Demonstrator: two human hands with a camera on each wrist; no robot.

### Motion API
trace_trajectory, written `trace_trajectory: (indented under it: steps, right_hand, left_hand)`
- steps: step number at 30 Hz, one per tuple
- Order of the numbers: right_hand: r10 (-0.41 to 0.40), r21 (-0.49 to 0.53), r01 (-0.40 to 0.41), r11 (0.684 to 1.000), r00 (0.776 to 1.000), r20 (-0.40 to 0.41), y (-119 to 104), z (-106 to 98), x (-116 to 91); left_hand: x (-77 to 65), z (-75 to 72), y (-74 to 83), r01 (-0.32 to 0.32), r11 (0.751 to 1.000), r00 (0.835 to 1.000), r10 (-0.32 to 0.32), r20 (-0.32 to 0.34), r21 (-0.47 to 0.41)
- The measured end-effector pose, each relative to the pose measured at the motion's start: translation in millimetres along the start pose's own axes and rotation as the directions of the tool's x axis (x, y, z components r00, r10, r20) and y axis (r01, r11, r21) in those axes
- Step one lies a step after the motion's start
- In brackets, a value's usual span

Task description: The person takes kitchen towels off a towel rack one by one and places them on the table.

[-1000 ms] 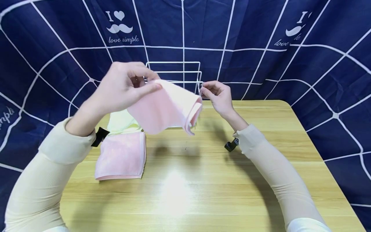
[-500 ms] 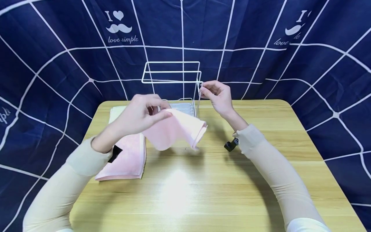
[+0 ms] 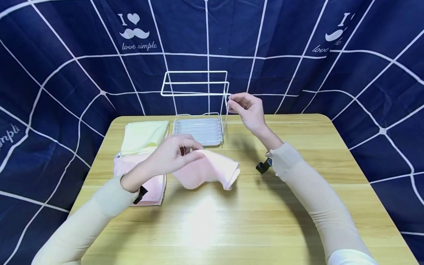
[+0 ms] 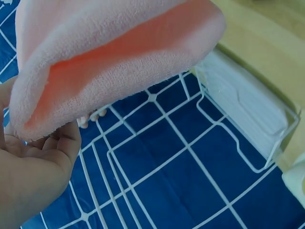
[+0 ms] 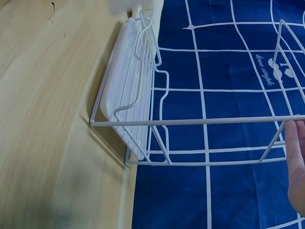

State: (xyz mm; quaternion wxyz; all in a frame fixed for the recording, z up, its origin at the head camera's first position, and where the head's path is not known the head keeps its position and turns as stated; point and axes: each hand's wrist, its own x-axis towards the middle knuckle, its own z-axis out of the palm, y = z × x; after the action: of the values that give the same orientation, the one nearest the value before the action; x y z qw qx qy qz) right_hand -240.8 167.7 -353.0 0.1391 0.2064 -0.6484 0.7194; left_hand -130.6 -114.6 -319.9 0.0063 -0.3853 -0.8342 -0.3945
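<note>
My left hand (image 3: 170, 154) pinches the edge of a folded pink towel (image 3: 208, 169), held just over the table in front of the rack. In the left wrist view the towel (image 4: 128, 62) hangs partly open at its fold. At the back stands a white wire rack (image 3: 198, 94) with a slatted tray (image 3: 198, 130) at its base. My right hand (image 3: 249, 112) grips the rack's upper right corner between thumb and fingers. In the right wrist view only part of the right hand (image 5: 296, 162) shows, against the wire.
Left of the rack, a folded yellow towel (image 3: 144, 134) lies on the wooden table (image 3: 281, 221). Another folded pink towel (image 3: 155, 189) lies in front of it, partly behind my left forearm. A blue curtain (image 3: 185, 33) with white lines hangs behind and beside the table.
My left hand has lowered the pink towel toward me and slightly right, away from the rack, so the tray now shows. My right hand has stayed at the rack's corner.
</note>
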Motion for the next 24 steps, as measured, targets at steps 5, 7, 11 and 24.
trace_trajectory:
  steps: [5,7,11,24]
  right_hand:
    - [0.005,0.017,-0.005,1.000,1.000,-0.007,-1,0,0]
    - [0.008,0.011,-0.008,1.000,1.000,-0.008,-1,0,0]
    - [0.013,0.012,-0.013,1.000,1.000,-0.006,-2,1,0]
    - [0.001,0.028,-0.001,1.000,1.000,-0.002,-1,2,-1]
  left_hand:
    - [-9.9,8.3,3.9,-0.004,1.000,1.000,0.004,0.011,-0.024]
    - [-14.5,11.1,5.2,-0.006,1.000,1.000,0.006,0.017,-0.027]
    - [-24.2,13.4,10.7,0.005,0.999,0.999,-0.004,0.032,-0.033]
    - [-48.7,17.9,31.0,0.028,0.998,0.992,-0.022,0.123,-0.048]
